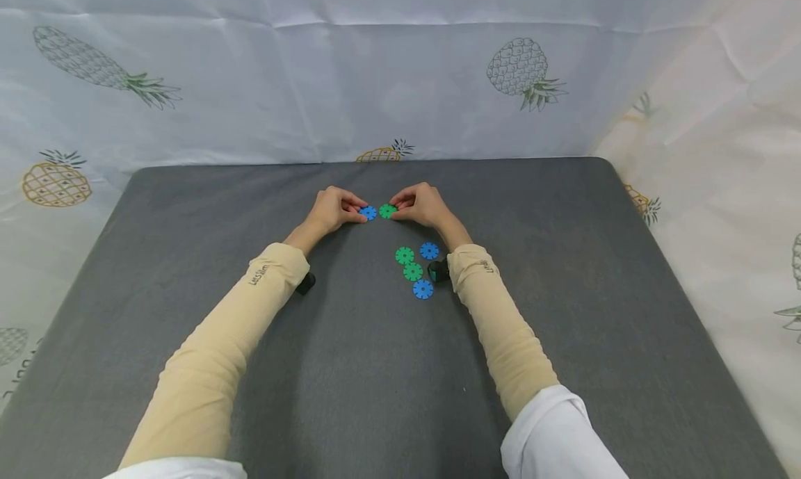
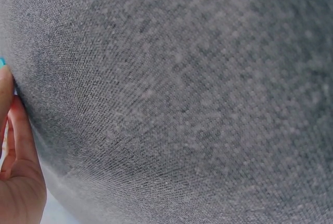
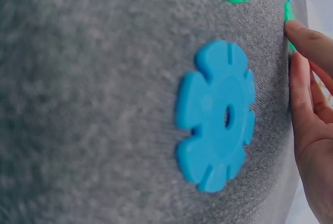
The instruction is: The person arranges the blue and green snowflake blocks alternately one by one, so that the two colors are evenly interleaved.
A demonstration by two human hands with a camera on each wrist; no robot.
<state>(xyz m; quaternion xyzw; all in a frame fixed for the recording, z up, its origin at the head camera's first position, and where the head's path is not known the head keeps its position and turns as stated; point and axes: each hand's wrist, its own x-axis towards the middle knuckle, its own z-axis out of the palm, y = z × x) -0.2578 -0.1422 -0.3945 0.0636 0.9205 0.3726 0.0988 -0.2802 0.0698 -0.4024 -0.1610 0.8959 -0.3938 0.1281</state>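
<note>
Toward the far side of the table, my left hand (image 1: 333,209) pinches a blue notched disc (image 1: 368,213) between thumb and fingers. My right hand (image 1: 422,206) pinches a green notched disc (image 1: 387,211) by its right edge. A small gap lies between these two discs in the head view. In the left wrist view only a sliver of blue shows by the thumb at the left edge. The right wrist view has the right thumb and fingers on the green disc (image 3: 289,24), close to the table surface.
Nearer the right wrist lie loose notched discs: two green (image 1: 405,256) and two blue (image 1: 429,250), the lower ones close together. A dark wrist camera (image 1: 439,270) sits beside them. The grey table (image 1: 363,382) ends at a pineapple-print cloth (image 1: 388,83) behind.
</note>
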